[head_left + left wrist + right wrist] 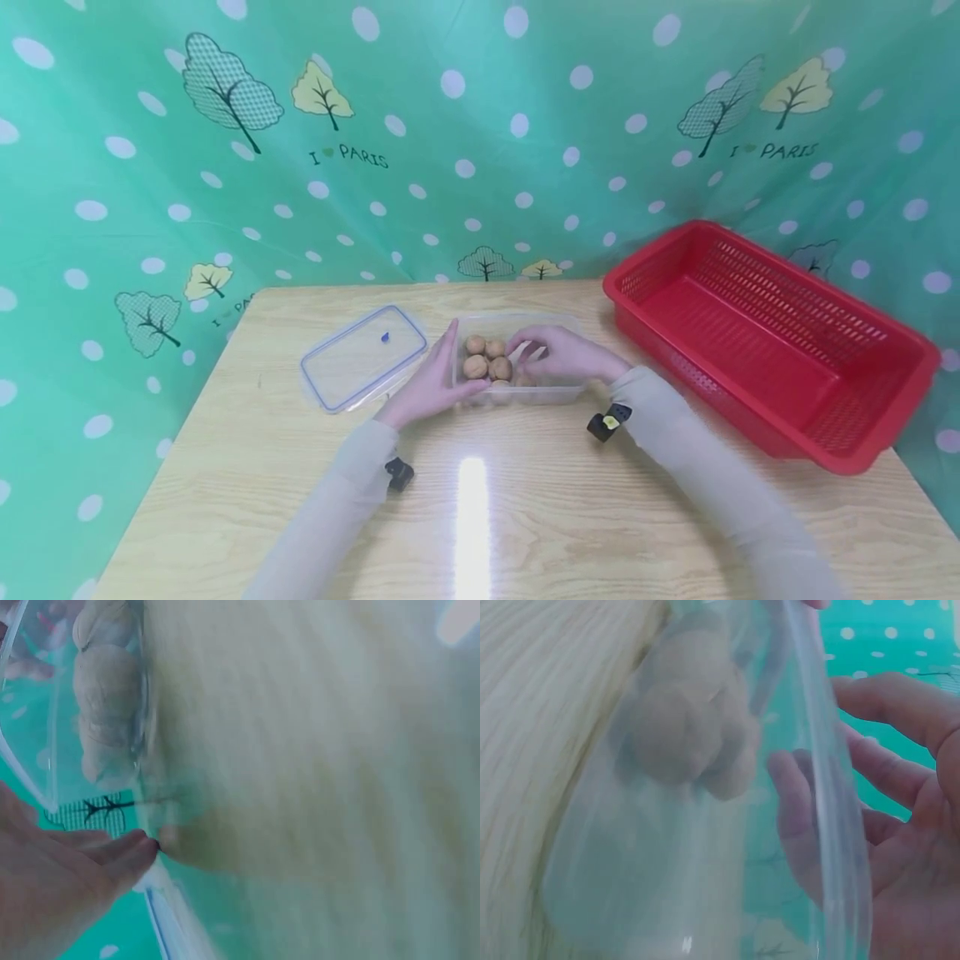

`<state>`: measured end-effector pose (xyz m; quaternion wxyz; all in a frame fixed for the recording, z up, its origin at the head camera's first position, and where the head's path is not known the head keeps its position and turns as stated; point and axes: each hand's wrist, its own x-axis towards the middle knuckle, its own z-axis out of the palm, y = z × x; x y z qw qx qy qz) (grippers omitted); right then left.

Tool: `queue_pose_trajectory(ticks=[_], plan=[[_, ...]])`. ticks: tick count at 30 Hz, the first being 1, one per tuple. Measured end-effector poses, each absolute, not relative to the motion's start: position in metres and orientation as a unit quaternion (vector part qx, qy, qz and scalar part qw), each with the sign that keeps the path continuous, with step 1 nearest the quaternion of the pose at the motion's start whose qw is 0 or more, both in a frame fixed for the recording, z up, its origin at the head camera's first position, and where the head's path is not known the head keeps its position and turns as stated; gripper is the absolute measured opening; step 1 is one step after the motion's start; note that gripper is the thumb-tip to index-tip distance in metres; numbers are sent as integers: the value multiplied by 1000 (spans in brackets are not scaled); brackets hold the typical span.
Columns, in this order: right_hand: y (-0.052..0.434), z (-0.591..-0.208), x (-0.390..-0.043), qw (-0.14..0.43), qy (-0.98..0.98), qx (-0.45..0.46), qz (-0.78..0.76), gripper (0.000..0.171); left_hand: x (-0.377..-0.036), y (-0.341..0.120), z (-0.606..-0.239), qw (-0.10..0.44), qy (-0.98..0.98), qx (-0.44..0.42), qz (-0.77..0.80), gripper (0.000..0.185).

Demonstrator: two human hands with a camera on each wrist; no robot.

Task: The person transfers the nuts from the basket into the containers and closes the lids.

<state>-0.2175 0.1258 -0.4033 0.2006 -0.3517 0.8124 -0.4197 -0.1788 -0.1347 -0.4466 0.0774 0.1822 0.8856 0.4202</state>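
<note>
A clear plastic container (561, 392) with several walnuts (486, 358) in it stands at the middle of the wooden table (525, 517). My left hand (431, 383) lies flat against the container's left wall with straight fingers (75, 877). My right hand (558, 354) reaches over the right rim, its fingers loosely bent inside, close beside the walnuts and holding none that I can see. In the right wrist view the walnuts (686, 727) show blurred through the clear wall (630, 885), with my fingers (900, 817) next to them.
The container's clear lid (363, 357) with a blue rim lies flat on the table just left of my left hand. A big red slotted basket (765, 333) stands at the right. A green dotted curtain hangs behind the table.
</note>
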Motion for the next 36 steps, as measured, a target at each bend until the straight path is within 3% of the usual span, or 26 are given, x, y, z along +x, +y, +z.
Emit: queue_pose_trajectory(ticks=[10,15,28,36], plan=[[97,-398,-220,172,802,-333,-464,31,-166,-171,-441,37,892,150,426,92],[82,-394,-220,189,797,-305,-486,31,-161,-191,-439,17,894,137,427,85],[44,-393,-225,154,796,-281,-514,33,-146,-240,-442,-26,895,83,437,82],[27,-393,-229,133,810,-274,-500,39,-132,-284,-436,-20,901,5,434,87]])
